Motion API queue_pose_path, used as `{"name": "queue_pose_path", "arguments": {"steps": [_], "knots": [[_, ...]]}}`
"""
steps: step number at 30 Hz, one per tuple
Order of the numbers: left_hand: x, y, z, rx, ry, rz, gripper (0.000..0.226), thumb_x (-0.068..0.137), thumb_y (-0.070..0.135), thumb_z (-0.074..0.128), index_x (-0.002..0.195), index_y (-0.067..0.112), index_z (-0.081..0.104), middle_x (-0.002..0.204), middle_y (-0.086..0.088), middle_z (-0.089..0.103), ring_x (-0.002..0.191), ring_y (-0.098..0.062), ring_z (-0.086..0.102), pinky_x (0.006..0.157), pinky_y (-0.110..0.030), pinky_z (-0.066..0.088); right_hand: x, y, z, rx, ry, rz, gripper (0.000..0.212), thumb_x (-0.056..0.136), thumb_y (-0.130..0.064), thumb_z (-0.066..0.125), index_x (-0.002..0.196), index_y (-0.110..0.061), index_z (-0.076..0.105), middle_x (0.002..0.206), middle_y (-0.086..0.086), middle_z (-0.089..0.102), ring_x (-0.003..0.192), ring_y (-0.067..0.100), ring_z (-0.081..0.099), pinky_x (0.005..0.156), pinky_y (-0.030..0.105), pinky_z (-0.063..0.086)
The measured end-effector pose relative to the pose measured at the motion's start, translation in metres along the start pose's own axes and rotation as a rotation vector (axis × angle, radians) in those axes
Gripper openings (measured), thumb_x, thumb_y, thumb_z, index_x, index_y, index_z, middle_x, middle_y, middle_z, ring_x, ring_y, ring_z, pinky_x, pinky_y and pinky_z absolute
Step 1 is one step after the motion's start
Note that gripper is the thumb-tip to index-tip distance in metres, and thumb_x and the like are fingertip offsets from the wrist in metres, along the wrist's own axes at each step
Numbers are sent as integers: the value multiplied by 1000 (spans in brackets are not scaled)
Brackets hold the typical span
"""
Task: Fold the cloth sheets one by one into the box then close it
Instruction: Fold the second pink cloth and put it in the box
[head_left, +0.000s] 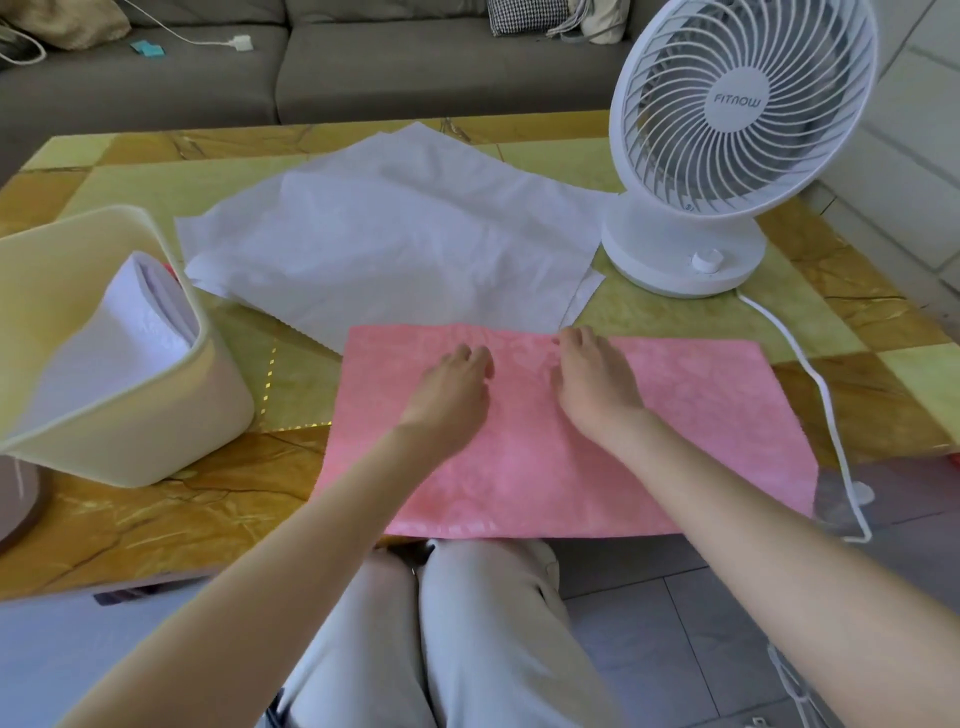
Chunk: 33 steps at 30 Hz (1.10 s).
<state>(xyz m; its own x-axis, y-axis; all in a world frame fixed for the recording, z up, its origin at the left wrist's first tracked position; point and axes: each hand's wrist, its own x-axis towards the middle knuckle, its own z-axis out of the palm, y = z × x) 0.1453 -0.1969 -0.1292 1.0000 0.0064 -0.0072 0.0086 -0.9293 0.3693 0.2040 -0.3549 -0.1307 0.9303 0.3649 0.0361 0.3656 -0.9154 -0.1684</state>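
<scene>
One folded white cloth (130, 322) already stands on edge inside the cream box (156, 447), which sits well off to the left of the left hand (452, 395), open at the top and tilted toward the person. Beyond both hands, touching the far edge of what they press, lies a loose heap of white sheets (395, 234), rumpled and overlapping; how many, I cannot tell.

The left hand lies palm down on the pink cloth (675, 415), fingers relaxed and gripping nothing. Just to its right, the right hand (597, 384) rests the same way, fingertips near the cloth's far edge. Neither hand pinches the fabric; both only press it flat against the table (156, 514). The pink cloth spreads under and to the right of the hands, its near edge hanging slightly over the table's rim.

This cloth looks thin, light and limp, with no stiffness to hold a crease, so it will likely need smoothing after each fold. It may also slide on the glossy tabletop. The sensible places to take hold are the corners: the far right corner, out past the right hand, and the far left corner, ahead of and a little left of the left hand, pinched between thumb and fingers.

Further right, beyond the right hand, stands a white fan (727, 145); its cord (810, 374) trails past the cloth's right edge and could snag a lifted corner.
</scene>
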Motion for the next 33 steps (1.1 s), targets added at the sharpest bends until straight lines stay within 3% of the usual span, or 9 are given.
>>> {"name": "queue_pose_path", "arguments": {"steps": [5, 9, 14, 18, 22, 25, 28, 30, 33], "knots": [[-40, 18, 26, 159, -31, 56, 26, 95, 20, 42, 119, 16, 48, 124, -4, 44, 114, -24, 42, 91, -36, 35, -76, -18, 17, 103, -32, -102, 32, 95, -15, 46, 126, -9, 50, 123, 8, 53, 112, 28, 51, 92, 35, 40], [-55, 14, 28, 188, -57, 92, 32, 94, 24, 42, 126, 17, 44, 131, -2, 41, 121, -23, 40, 98, -35, 31, -111, -6, 28, 52, 29, -54, 20, 90, -20, 57, 106, -9, 61, 105, 8, 62, 101, 30, 57, 88, 43, 47], [-61, 9, 22, 146, -88, 100, 34, 96, 20, 42, 129, 18, 44, 143, 2, 39, 132, -20, 35, 106, -35, 27, -117, 6, 21, 96, -45, -101, 27, 95, -20, 48, 117, -10, 59, 123, 8, 58, 117, 31, 50, 96, 48, 41], [-59, -3, 10, 101, -134, 45, 32, 95, 16, 43, 127, 17, 46, 143, 2, 40, 135, -18, 35, 107, -35, 29, -101, 1, 7, 161, -123, -123, 34, 98, -19, 41, 129, -11, 52, 137, 6, 50, 126, 26, 43, 105, 42, 35], [-55, -13, 0, 64, -135, -78, 24, 94, 14, 48, 118, 14, 51, 132, -5, 48, 125, -25, 43, 100, -38, 36, -89, -12, 4, 157, -196, -119, 37, 98, -15, 39, 134, -8, 39, 129, 11, 48, 117, 30, 46, 103, 41, 35], [-59, -9, -3, 102, -69, -147, 24, 92, 8, 51, 116, 9, 52, 123, -11, 47, 116, -29, 43, 90, -37, 38, -94, -16, 12, 122, -82, -173, 32, 96, -11, 41, 128, -6, 46, 126, 11, 52, 114, 28, 49, 100, 39, 39], [-68, -4, 1, 174, -66, -79, 31, 86, -7, 46, 112, 8, 52, 117, -10, 49, 109, -28, 46, 83, -33, 37, -116, -10, 12, 93, -37, -263, 33, 97, -28, 45, 125, -11, 51, 128, 6, 52, 118, 25, 48, 100, 35, 38], [-76, -1, 4, 194, -96, -53, 24, 92, 2, 44, 113, 10, 51, 118, -8, 49, 111, -27, 45, 86, -34, 37, -132, 2, 10, 37, -81, -266, 41, 95, -35, 49, 130, -13, 48, 138, 5, 45, 129, 24, 41, 107, 35, 32], [-88, 3, 6, 215, -129, -3, 24, 96, 23, 41, 113, 10, 51, 117, -7, 45, 113, -26, 43, 87, -36, 38, -139, 19, 7, -8, -112, -252, 46, 94, -24, 52, 138, -16, 41, 150, 2, 34, 139, 23, 30, 112, 35, 26]]}}
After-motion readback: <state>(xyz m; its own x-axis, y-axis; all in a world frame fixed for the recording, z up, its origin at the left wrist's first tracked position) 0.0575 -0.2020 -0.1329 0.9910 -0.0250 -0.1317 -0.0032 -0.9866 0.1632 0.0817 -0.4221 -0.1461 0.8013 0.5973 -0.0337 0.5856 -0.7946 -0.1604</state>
